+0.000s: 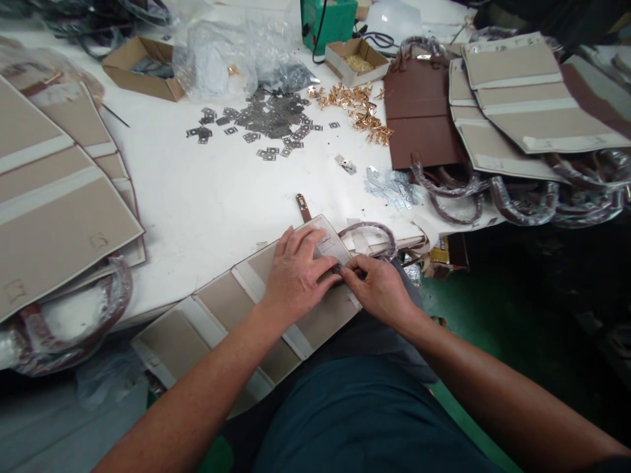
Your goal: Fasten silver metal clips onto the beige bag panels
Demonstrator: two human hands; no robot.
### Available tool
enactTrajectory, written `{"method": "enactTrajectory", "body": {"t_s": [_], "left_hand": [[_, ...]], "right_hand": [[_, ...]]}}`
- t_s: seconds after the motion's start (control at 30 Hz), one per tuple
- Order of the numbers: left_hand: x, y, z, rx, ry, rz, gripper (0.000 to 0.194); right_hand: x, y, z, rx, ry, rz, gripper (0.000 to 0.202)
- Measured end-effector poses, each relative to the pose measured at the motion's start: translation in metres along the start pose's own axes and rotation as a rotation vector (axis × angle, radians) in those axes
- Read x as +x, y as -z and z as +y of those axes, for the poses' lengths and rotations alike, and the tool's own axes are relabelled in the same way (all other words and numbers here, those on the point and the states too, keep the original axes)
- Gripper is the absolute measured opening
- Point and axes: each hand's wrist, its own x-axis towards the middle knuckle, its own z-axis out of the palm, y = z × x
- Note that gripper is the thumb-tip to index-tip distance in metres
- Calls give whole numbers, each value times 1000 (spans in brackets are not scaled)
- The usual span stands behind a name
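Observation:
A flat beige bag panel (221, 309) with pale cross strips lies tilted over the table's front edge and my lap. My left hand (298, 272) rests on its upper part, fingers bent over the surface. Its thumb and index finger close on a small dark piece (336, 268), too small to name surely. My right hand (377, 286) pinches at the same piece from the right, its fingertips meeting my left ones. Beyond the panel a brown strap with a metal end (302, 207) sticks out. A plastic-wrapped brown handle (377, 230) loops out at the right.
Dark metal plates (271, 115) lie heaped on the white table (162, 197), beside gold-coloured fittings (355, 108) and silvery pieces (389, 187). Bag panels are stacked at left (59, 210) and right (522, 98). Behind stand open cardboard boxes (167, 89) and a green device (328, 26).

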Motion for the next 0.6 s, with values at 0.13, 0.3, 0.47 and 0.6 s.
{"method": "enactTrajectory", "body": {"t_s": [0.13,0.3,0.47,0.6], "left_hand": [[-1,-4,3,-33,31,27,17],[-2,-6,0,-43,29,23,18],[-1,-6,1,-34,20,44,17],[-2,-7,1,-32,11,48,16]], "right_hand": [[1,5,4,113,33,-59,21],[0,9,12,275,49,-108,11],[-2,5,11,302,9,-59,10],[-3,4,10,300,-3,-34,10]]}}
